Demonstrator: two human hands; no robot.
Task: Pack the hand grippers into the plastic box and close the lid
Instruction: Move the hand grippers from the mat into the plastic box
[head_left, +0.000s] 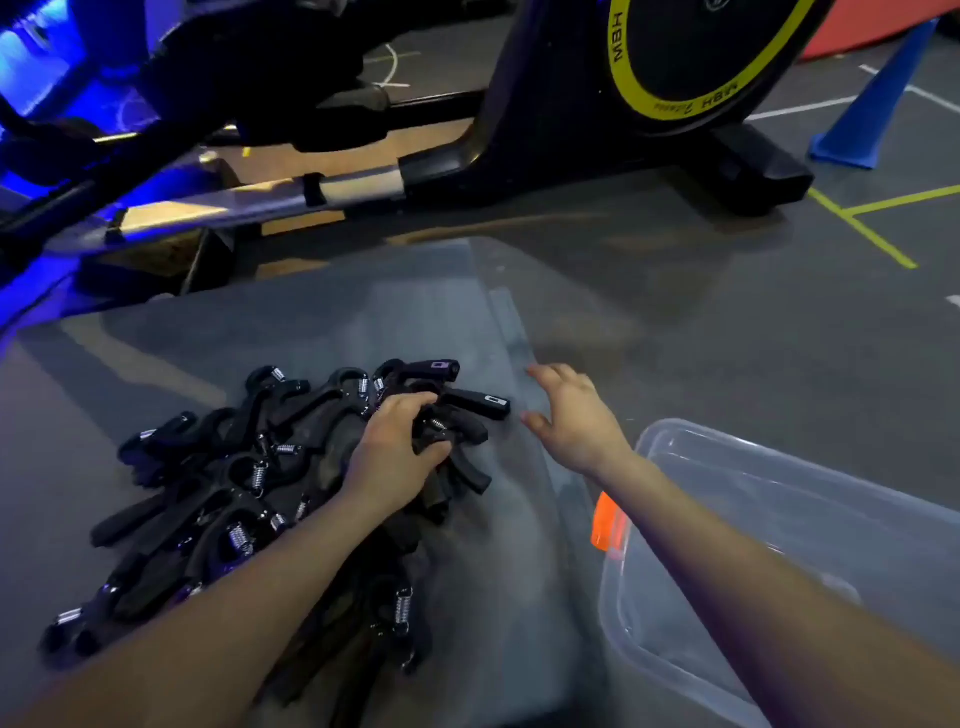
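I see a dark grey gym floor (727, 312) marked with white and yellow tape lines. Blue light falls across the upper left. No bench is in view; all items lie on the floor.

A translucent lid (322, 322) lies flat on the floor at centre. On it rests a pile of black hand grippers (208, 499) with steel coil springs, spreading from the lid's middle toward the lower left.

The plastic box (810, 551) stands at lower right, just beside the lid's right edge, open and clear-walled. An orange latch (605, 527) shows on its near-left wall. I cannot make out any grippers inside it.

My left hand (400, 447) reaches into the right end of the pile; its fingers curl around one or more hand grippers, grasping them. My right hand (576, 415) hovers over the lid's right edge between pile and box, fingers spread and released, holding nothing.

An exercise machine (519, 130) with a black flywheel (701, 57) ringed in yellow stands behind the lid, its metal rail (260, 200) running across to the left. A blue cone (872, 104) stands at upper right, with a red mat (872, 31) edge behind it.
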